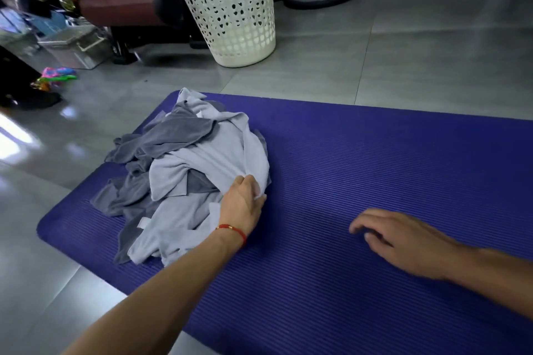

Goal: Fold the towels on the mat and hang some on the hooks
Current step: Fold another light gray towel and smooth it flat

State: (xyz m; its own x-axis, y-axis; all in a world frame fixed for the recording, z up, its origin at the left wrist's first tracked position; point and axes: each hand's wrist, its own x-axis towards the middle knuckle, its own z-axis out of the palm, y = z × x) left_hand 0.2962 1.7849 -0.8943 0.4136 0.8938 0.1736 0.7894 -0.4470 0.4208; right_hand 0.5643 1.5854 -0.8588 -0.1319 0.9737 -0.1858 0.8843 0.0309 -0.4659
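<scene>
Grey tiled floor [403, 46], glare at left; white basket [233, 17] upright.

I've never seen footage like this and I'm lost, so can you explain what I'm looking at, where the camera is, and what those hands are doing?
There is no machine here. The single picture comes from a wide-angle camera worn on a person's head, looking forward and down, so the two arms entering from the bottom are the wearer's own.

A purple ribbed mat lies on a grey tiled floor. On its left end sits a jumbled pile of towels, light grey and darker grey, not yet folded.

The left hand, with a red string at the wrist, pinches an edge of a light grey towel at the pile's right side. The right hand is over the bare mat with loosely bent fingers and holds nothing.

Beyond the mat stands a white laundry basket with heart-shaped holes.
</scene>
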